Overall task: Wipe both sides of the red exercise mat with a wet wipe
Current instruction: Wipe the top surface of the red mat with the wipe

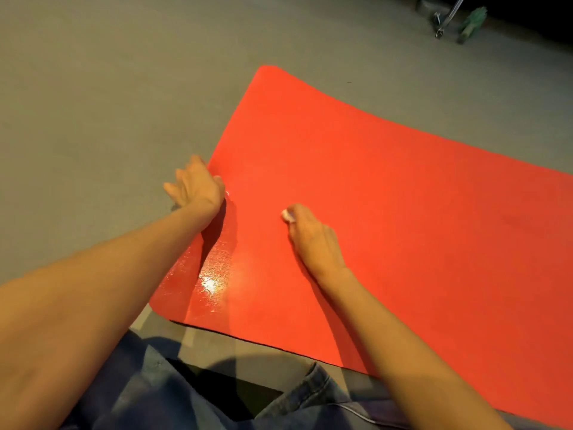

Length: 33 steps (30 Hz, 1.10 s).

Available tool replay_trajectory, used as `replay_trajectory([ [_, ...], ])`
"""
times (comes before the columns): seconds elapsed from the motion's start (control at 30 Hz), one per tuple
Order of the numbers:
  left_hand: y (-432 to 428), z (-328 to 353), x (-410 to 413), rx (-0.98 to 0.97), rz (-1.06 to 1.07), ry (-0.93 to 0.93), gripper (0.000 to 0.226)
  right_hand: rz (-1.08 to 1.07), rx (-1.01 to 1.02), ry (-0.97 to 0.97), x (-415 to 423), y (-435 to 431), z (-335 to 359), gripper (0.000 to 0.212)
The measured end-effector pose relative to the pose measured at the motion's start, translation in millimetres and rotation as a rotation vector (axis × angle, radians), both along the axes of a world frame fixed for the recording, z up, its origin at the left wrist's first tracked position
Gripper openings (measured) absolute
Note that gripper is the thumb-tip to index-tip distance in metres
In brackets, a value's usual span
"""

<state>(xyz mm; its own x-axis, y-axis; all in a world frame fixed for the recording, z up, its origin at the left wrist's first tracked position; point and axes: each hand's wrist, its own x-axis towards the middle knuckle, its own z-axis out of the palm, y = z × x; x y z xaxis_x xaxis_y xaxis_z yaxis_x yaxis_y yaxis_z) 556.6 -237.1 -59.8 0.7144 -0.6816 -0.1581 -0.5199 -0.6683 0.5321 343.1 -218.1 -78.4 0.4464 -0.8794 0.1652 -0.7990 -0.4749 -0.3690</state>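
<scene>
From my feed the red mat (pixel 387 187) lies flat on the grey carpet floor (pixel 93 103), its short end toward the upper left and its long near edge just in front of my knees. My R hand (pixel 313 240) rests on the mat near that short end, fingers curled round a small white wet wipe (pixel 286 216) pressed to the surface. My L hand (pixel 195 184) is at the short edge w/ fingers straight and spread, palm down, holding nothing. A shiny wet patch (pixel 214 274) sits by the near corner (glare on it). Jeans (pixel 148 383) are at the bottom. Far off, upper right, are a metal stand (pixel 446 17) and a green object (pixel 473 21), too blurred to ID.
</scene>
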Motion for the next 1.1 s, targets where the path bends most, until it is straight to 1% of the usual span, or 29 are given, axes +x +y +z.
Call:
replay_trajectory([
  [0.07,7,-4,11,0.025,0.012,0.022,0.035,-0.064,-0.037,0.064,-4,-11,-4,0.017],
  [0.13,13,-11,15,0.049,-0.088,-0.021,0.039,-0.085,-0.025,0.072,-5,-13,-12,0.012],
  [0.23,13,-21,15,0.082,-0.318,-0.107,0.039,-0.125,0.033,-0.063,2,-6,-18,0.013],
  [0.3,14,-24,15,0.102,-0.451,-0.166,0.038,-0.171,0.007,-0.086,3,-5,-22,0.015],
  [0.37,16,-24,17,0.147,-0.529,-0.213,0.041,-0.281,-0.004,-0.087,0,-12,-26,0.014],
  [0.4,18,-23,18,0.182,-0.572,-0.241,0.042,-0.343,0.015,-0.128,1,-14,-26,0.012],
  [0.43,19,-23,19,0.220,-0.616,-0.266,0.043,-0.361,0.026,-0.180,6,-11,-25,0.009],
  [0.47,20,-22,20,0.263,-0.656,-0.281,0.046,-0.318,0.016,-0.223,12,-4,-26,0.005],
  [0.5,20,-21,20,0.308,-0.690,-0.280,0.051,-0.217,-0.002,-0.252,22,9,-25,0.005],
  [0.53,21,-19,20,0.355,-0.720,-0.276,0.056,-0.051,-0.012,-0.249,31,26,-26,0.007],
  [0.6,24,-14,19,0.420,-0.785,-0.288,0.064,0.315,-0.028,-0.138,37,58,-29,0.011],
  [0.63,26,-11,17,0.447,-0.815,-0.301,0.068,0.422,-0.039,-0.064,33,62,-28,0.016],
  [0.67,29,-9,15,0.473,-0.840,-0.309,0.072,0.455,-0.071,-0.026,26,56,-30,0.017],
  [0.7,33,-8,12,0.499,-0.862,-0.308,0.077,0.411,-0.098,-0.007,20,44,-32,0.015],
  [0.73,37,-7,10,0.521,-0.882,-0.311,0.083,0.293,-0.098,-0.006,15,30,-30,0.010],
  [0.77,41,-7,9,0.544,-0.902,-0.317,0.091,0.113,-0.097,-0.019,11,16,-28,0.006],
  [0.8,43,-8,9,0.568,-0.921,-0.325,0.099,-0.071,-0.073,-0.025,9,6,-25,0.007],
  [0.83,44,-8,9,0.586,-0.938,-0.333,0.105,-0.178,-0.011,0.000,10,3,-19,0.010],
  [0.87,44,-7,10,0.593,-0.949,-0.339,0.109,-0.205,0.046,0.050,15,7,-17,0.013],
  [0.9,44,-6,10,0.593,-0.955,-0.338,0.110,-0.123,0.076,0.091,23,18,-16,0.016],
  [1.0,46,-5,7,0.598,-0.948,-0.340,0.111,0.345,0.093,0.101,40,71,-12,0.012],
  [1.03,46,-6,7,0.600,-0.945,-0.340,0.111,0.450,0.092,0.105,37,77,-13,0.014],
  [1.07,46,-8,8,0.596,-0.940,-0.333,0.111,0.477,0.033,0.112,32,70,-13,0.018],
  [1.1,46,-8,9,0.590,-0.937,-0.322,0.112,0.420,0.005,0.126,27,57,-12,0.021],
])
